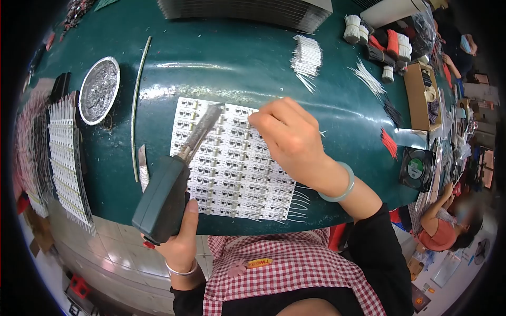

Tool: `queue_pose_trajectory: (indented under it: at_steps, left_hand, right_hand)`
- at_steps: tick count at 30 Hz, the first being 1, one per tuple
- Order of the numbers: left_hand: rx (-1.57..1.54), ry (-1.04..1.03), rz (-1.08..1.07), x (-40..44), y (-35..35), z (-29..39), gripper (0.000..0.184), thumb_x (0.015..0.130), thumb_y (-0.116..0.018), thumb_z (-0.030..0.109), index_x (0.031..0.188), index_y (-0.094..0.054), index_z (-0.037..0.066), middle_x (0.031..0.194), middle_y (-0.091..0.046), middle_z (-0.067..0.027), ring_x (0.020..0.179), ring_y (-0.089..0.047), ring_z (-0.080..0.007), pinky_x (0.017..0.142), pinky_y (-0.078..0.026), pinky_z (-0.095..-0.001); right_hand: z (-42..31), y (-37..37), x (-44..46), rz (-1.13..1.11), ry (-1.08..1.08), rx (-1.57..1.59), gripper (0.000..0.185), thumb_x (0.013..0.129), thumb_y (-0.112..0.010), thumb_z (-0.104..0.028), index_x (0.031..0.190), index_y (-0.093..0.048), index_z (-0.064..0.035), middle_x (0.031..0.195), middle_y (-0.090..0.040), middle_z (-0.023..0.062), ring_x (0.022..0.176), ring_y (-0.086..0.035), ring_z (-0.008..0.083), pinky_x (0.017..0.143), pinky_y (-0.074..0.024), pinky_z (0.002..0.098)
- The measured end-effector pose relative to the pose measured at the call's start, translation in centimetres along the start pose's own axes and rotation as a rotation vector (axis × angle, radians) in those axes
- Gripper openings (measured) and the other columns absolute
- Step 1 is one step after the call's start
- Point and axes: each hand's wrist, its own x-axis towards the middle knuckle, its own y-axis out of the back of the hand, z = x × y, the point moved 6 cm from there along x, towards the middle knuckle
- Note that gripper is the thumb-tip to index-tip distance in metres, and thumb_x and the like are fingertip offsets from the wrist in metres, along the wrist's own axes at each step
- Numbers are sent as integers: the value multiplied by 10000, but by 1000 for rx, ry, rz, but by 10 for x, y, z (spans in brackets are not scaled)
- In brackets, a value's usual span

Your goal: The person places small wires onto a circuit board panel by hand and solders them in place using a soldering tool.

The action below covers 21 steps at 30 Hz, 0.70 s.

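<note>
My left hand (182,242) is wrapped round the handle of a dark green soldering gun (163,197). The gun's metal tip lies over the upper part of a white circuit board panel (232,163) with rows of small components. My right hand (290,129) is closed in a pinch at the panel's upper right; what its fingertips hold is too small to make out. Thin white wires (299,203) stick out from the panel's lower right edge.
A round foil-like dish (99,90), a thin rod (138,105) and wired panels (68,158) are at left. White wires (307,58), red wires (389,143), a cardboard box (419,97) and a fan (417,167) lie at right. Another person (440,229) sits at far right.
</note>
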Motion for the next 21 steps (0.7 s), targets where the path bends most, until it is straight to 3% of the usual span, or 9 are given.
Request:
queue_pose_trajectory:
  at_steps: [1,3,14,17,21]
  left_hand:
    - [33,-56,2,-2,0,-1,392,813,-752,-86,1194,-663,-78,993,-708,-126,694,-603,-133,613,-459,-257]
    - [66,-100,-11,-6,0,-2,376,813,-712,-128,1182,-658,-81,935,-696,-119,568,-553,-93,491,-413,-222]
    - [67,41,-135,-30,-13,-10,364,846,-773,-77,1195,-673,-58,930,-697,-68,618,-567,-77,516,-425,-227]
    - [88,107,-79,-28,-16,-2,210,809,-856,81,978,-772,-12,822,-752,-82,636,-682,-159,601,-529,-289]
    - [85,100,-80,-29,-19,2,203,800,-849,67,971,-768,-8,834,-749,-77,637,-677,-159,588,-517,-284]
  right_hand:
    - [-3,1,-4,10,-12,5,262,699,-668,84,944,-680,-6,886,-621,91,790,-600,252,645,-512,343]
    - [-6,4,-14,17,-37,9,296,685,-662,112,955,-679,-9,888,-626,89,783,-605,251,635,-512,337]
    - [-2,-4,-43,14,-36,-21,332,672,-658,114,984,-673,2,904,-637,99,803,-609,256,672,-524,342]
    - [-3,-2,-43,10,-38,-39,304,685,-664,89,978,-671,10,911,-634,106,817,-607,259,691,-527,341]
    - [-2,-3,-46,6,-47,-37,288,690,-673,68,973,-672,19,914,-629,109,823,-602,257,694,-530,341]
